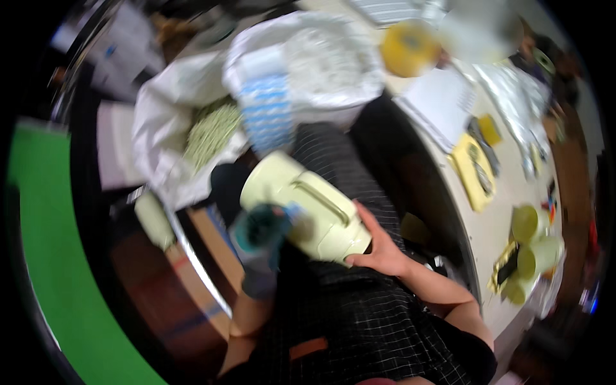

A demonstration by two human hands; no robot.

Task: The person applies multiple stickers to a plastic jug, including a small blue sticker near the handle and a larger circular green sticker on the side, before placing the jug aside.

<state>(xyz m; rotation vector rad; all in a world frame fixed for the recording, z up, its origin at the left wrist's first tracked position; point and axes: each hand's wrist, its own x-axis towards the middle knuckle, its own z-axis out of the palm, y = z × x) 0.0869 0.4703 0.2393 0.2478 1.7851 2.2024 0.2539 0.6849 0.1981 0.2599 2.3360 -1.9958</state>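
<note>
A pale yellow-green jug [301, 192] with a long side handle lies tilted over my lap, its wide end up and to the left. My right hand [380, 249] is bare and grips its lower right end, thumb on the near side and fingers around the edge. My left hand [258, 240], in a grey and dark green glove, is at the jug's near left side. Motion smears its fingers, so whether it holds anything there is hidden. A small bluish blur shows on the jug beside the glove.
Ahead stand a white-lined bin [359, 83] of clear plastic pieces and a white sack [160, 122] of pale green strands, a blue-and-white patterned item [264, 109] between them. On the right table are papers [436, 102], a yellow cloth [473, 176] and several pale green cups [539, 256].
</note>
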